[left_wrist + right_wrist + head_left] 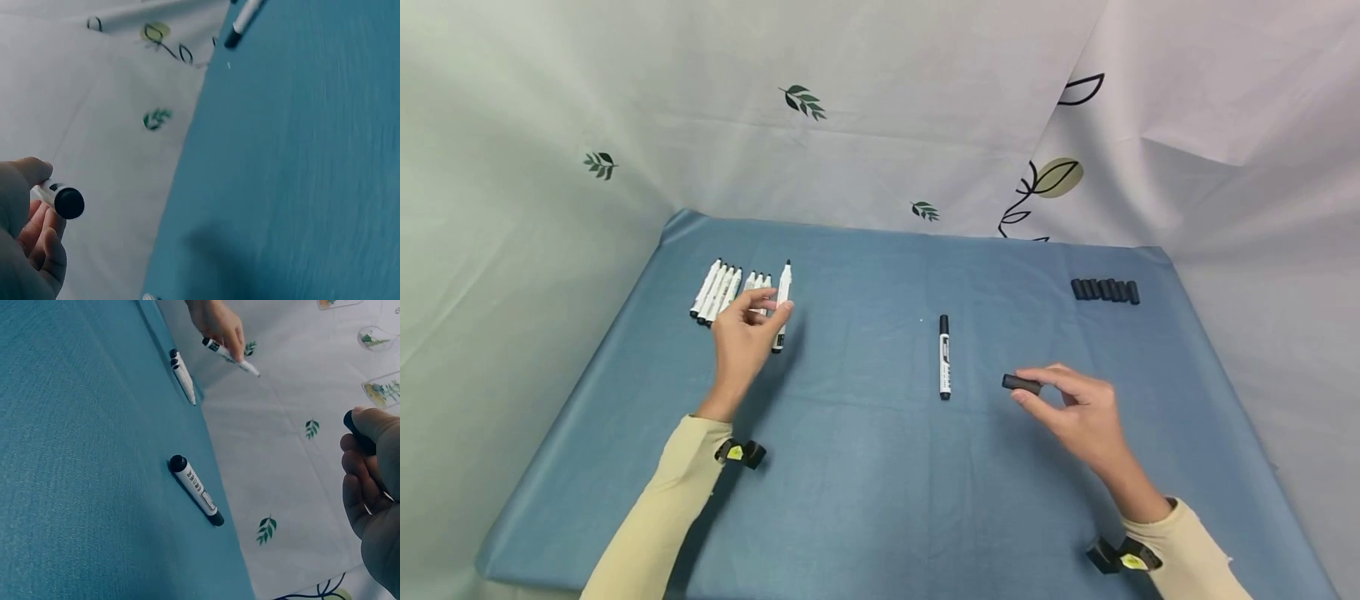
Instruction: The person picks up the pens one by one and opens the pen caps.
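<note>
My left hand (745,333) pinches an uncapped white marker (784,283) between thumb and fingers, its dark tip pointing away from me. In the left wrist view the marker's black end (69,204) faces the camera. My right hand (1086,417) pinches a black marker cap (1021,384) over the right side of the table. Between the hands lies a capped marker (944,358), its black cap at the far end. Uncapped markers (717,292) lie in a row beside my left hand, some partly hidden behind its fingers.
A blue cloth (865,500) covers the table. Several black caps (1105,290) lie in a row at the far right. A pale curtain (880,108) with leaf prints hangs behind the table's far edge. Each wrist wears a small black camera (752,454).
</note>
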Demonstrator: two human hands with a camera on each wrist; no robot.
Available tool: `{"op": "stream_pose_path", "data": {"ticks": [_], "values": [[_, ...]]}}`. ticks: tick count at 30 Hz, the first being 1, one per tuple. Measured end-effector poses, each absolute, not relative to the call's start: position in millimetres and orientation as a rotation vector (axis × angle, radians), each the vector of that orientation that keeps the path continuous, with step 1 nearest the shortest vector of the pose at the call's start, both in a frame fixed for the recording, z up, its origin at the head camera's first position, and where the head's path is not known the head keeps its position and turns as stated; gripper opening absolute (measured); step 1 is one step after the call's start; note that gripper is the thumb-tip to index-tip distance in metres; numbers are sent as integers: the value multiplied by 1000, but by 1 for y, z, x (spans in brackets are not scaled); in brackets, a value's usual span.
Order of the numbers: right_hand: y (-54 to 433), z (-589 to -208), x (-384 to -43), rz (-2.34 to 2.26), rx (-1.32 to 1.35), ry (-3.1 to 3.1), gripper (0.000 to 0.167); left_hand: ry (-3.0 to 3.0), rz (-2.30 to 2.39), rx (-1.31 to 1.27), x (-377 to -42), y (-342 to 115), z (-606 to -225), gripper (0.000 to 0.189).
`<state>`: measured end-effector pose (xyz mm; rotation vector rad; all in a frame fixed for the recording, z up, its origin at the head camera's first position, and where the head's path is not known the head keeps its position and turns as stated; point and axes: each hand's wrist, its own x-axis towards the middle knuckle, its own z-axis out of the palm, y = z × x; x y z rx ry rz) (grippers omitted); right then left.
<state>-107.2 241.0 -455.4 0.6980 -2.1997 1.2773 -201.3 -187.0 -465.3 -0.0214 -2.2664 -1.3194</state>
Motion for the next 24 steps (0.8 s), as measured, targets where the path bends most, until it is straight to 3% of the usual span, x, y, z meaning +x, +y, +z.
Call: {"op": "stream_pose_path", "data": {"ticks": [24], "values": [[239,-459,-102,1256,625,-2329,33,-2506,-1011,72,-256,-214,-487,31]]}}
